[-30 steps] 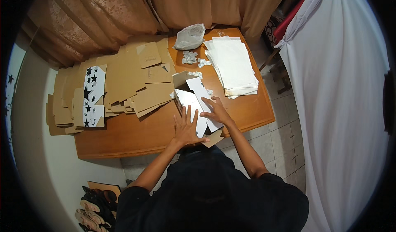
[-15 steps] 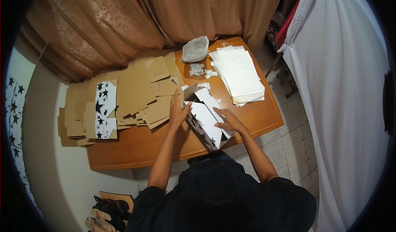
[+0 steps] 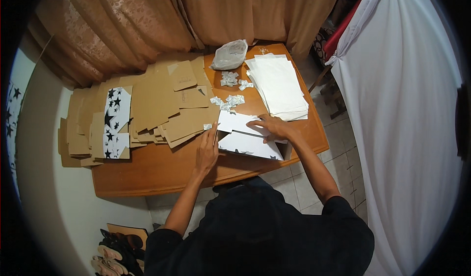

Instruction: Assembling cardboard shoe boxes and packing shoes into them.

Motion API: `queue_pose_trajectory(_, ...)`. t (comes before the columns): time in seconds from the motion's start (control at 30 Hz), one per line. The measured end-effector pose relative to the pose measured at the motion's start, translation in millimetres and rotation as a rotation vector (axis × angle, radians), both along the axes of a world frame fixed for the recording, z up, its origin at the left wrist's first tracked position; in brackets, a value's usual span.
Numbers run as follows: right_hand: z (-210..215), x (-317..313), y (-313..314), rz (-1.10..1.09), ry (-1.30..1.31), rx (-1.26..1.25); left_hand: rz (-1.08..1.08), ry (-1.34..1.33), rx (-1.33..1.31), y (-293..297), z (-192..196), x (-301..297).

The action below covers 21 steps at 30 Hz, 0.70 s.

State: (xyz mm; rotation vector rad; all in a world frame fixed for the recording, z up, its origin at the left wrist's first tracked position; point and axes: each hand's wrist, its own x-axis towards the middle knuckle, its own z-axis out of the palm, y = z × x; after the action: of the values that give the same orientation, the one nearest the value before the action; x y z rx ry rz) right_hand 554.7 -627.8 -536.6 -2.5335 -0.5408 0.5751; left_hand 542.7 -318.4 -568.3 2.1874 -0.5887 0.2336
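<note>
A white box with black stars point(image 3: 250, 146) sits near the table's front edge, its long side toward me. Its white top flaps are folded inward, with a narrow dark gap between them. My left hand point(image 3: 208, 151) is beside the box's left end, fingers stretched out and fingertips near the flap's corner. Over the top lies my right hand point(image 3: 273, 127), its thumb and fingers spread on the flaps. Near my left fingertips a small pale packet point(image 3: 207, 126) rests on cardboard. Small silvery packets point(image 3: 230, 101) are heaped just behind the box.
Flat brown cardboard pieces point(image 3: 152, 99) cover the table's left, with a star-patterned piece point(image 3: 117, 121) on top. White sheets point(image 3: 279, 87) are stacked at right. A translucent plastic bag point(image 3: 229, 55) stands at the back. Shoes point(image 3: 117, 251) lie at lower left.
The box has turned so its long side faces me, and its raised far flap is now down. Both hands have moved with it, the right one across the top.
</note>
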Motion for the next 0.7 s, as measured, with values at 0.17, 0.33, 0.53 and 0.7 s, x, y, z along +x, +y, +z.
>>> queue_pose_trajectory(0.17,-12,8,21,0.0,0.083,-0.263,0.043,0.015,0.071,2,-39,-20)
queue_pose_trajectory(0.33,-48,-11,55,-0.103,-0.062,-0.231,0.026,0.062,0.211,5,-55,-30)
queue_pose_trajectory(0.53,-87,-34,83,-0.293,-0.32,-0.127,-0.015,0.03,0.254,0,-40,-27)
queue_pose_trajectory(0.7,-97,-41,88,-0.366,-0.528,-0.063,-0.082,0.057,0.176,-1,-38,-23)
